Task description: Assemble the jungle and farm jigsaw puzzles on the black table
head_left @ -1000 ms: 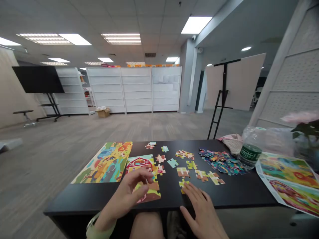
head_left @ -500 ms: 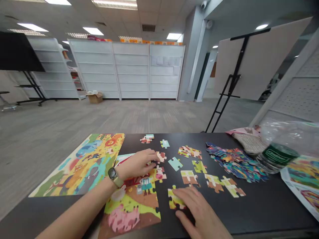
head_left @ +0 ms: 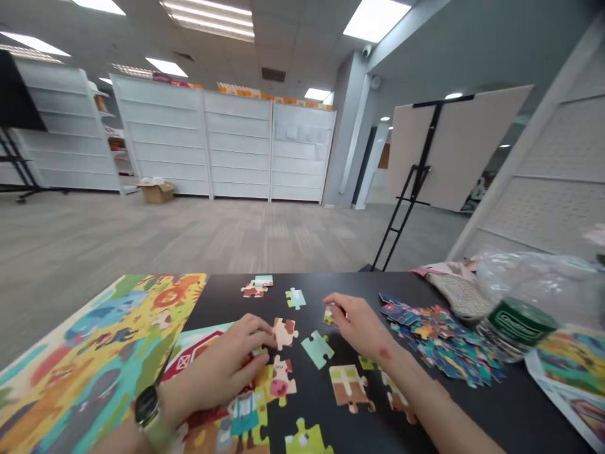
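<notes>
My left hand (head_left: 231, 362) rests on the partly joined farm puzzle (head_left: 241, 419), fingers slightly bent and apart. Its fingertips reach the left edge of a brown-and-cream puzzle piece (head_left: 285, 332). Just below that lies a cow-face piece (head_left: 282, 378). My right hand (head_left: 357, 321) is across the table, thumb and forefinger closing on a small multicoloured puzzle piece (head_left: 329, 315), mostly hidden by the hand. Between the hands lies a pale blue piece (head_left: 317, 349). A green-and-brown piece (head_left: 348, 386) lies nearer me, and a green piece (head_left: 307, 438) is at the bottom edge.
A finished animal puzzle (head_left: 113, 340) lies at left. Farther back are a light blue piece (head_left: 295, 298) and a brown-and-blue pair (head_left: 256, 287). At right are a heap of dark blue pieces (head_left: 444, 340), a clear bottle with a green label (head_left: 517, 325) and a printed sheet (head_left: 574, 372).
My right hand has left the yellow-green piece near me and reached forward to the pieces farther back. My left hand stays by the brown-and-cream piece. The view has shifted.
</notes>
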Motion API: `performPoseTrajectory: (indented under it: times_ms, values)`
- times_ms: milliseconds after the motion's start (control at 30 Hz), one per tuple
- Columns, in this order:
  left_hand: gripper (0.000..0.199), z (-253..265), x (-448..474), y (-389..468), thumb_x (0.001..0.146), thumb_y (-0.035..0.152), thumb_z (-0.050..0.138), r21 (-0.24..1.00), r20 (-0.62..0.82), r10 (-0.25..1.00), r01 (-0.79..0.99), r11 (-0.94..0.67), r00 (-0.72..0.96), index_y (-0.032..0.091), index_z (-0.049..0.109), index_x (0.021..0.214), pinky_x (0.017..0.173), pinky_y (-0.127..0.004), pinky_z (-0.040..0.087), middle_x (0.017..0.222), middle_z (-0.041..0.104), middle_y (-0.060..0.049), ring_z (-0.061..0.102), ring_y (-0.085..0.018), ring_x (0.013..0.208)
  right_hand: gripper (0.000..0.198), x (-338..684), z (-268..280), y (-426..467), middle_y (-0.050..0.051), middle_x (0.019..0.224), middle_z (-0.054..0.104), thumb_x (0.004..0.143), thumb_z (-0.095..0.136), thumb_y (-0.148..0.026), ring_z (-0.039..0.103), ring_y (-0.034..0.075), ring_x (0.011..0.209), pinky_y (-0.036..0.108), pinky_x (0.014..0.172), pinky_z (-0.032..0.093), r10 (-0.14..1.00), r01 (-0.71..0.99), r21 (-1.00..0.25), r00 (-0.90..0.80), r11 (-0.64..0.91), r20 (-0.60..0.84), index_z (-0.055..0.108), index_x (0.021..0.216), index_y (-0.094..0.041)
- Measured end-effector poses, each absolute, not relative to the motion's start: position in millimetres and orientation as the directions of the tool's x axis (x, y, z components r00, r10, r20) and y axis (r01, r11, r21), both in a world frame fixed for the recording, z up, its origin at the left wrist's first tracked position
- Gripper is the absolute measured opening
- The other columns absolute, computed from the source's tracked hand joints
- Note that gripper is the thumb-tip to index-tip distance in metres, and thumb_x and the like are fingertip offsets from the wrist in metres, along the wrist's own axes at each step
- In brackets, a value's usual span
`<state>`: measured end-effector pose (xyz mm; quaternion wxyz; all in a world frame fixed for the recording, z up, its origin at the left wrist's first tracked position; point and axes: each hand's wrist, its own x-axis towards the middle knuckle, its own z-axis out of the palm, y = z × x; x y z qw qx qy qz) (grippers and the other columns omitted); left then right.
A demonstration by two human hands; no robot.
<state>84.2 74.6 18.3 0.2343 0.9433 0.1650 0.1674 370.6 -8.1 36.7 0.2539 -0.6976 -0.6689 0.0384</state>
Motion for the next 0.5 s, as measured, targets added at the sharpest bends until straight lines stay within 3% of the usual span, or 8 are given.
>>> performPoseTrajectory:
  times_ms: [133, 233, 367, 433, 500]
  values:
    - [0.026, 12.3, 84.0, 71.3, 0.1, 0.024, 0.044, 0.471, 0.214, 0.358, 0.225, -0.853, 0.909, 0.029, 0.061, 0.119, 0.103, -0.033, 0.047, 0.13, 0.056, -0.005, 0.054, -0.021, 0.119, 0.035, 402.4, 42.1, -12.0, 0.005, 0.093, 0.074, 0.094, 0.037, -0.016, 0.069, 0.02, 0.089, 0.029, 0.077, 0.046, 0.878, 0.891, -0.422, 0.331, -0.17, 0.345, 0.067, 0.111, -0.021]
    - [0.026, 8.9, 83.3, 69.9, 0.099, 0.029, 0.047, 0.467, 0.212, 0.369, 0.238, -0.852, 0.905, 0.031, 0.061, 0.121, 0.103, -0.032, 0.048, 0.133, 0.056, -0.004, 0.054, -0.023, 0.121, 0.034, 424.6, 43.8, -11.6, 0.008, 0.094, 0.074, 0.09, 0.042, -0.015, 0.068, 0.022, 0.091, 0.031, 0.08, 0.046, 0.861, 0.852, -0.396, 0.454, -0.343, 0.23, 0.07, 0.109, -0.019]
    - [0.026, 3.9, 82.8, 71.7, 0.097, 0.033, 0.051, 0.493, 0.21, 0.398, 0.255, -0.832, 0.893, 0.035, 0.064, 0.119, 0.102, -0.033, 0.049, 0.136, 0.056, -0.002, 0.056, -0.024, 0.121, 0.034, 434.0, 34.7, -11.4, 0.011, 0.111, 0.071, 0.088, 0.057, -0.035, 0.065, 0.024, 0.102, 0.03, 0.089, 0.045, 0.925, 0.869, -0.404, 0.361, -0.287, 0.119, 0.072, 0.113, -0.017]
    - [0.027, 2.5, 83.1, 72.9, 0.096, 0.034, 0.053, 0.512, 0.23, 0.408, 0.247, -0.823, 0.883, 0.036, 0.064, 0.12, 0.102, -0.033, 0.049, 0.136, 0.057, -0.002, 0.057, -0.025, 0.12, 0.047, 430.4, 29.0, -10.9, 0.011, 0.115, 0.069, 0.078, 0.069, -0.05, 0.063, 0.026, 0.106, 0.031, 0.089, 0.046, 0.951, 0.88, -0.406, 0.3, -0.246, 0.073, 0.072, 0.11, -0.017]
    - [0.027, 3.2, 83.7, 73.2, 0.096, 0.033, 0.053, 0.525, 0.24, 0.412, 0.239, -0.817, 0.879, 0.036, 0.065, 0.12, 0.103, -0.033, 0.049, 0.134, 0.058, -0.002, 0.058, -0.024, 0.119, 0.053, 425.6, 25.7, -9.9, 0.01, 0.112, 0.068, 0.066, 0.078, -0.054, 0.063, 0.027, 0.105, 0.031, 0.087, 0.046, 0.965, 0.887, -0.404, 0.26, -0.224, 0.035, 0.073, 0.104, -0.018]
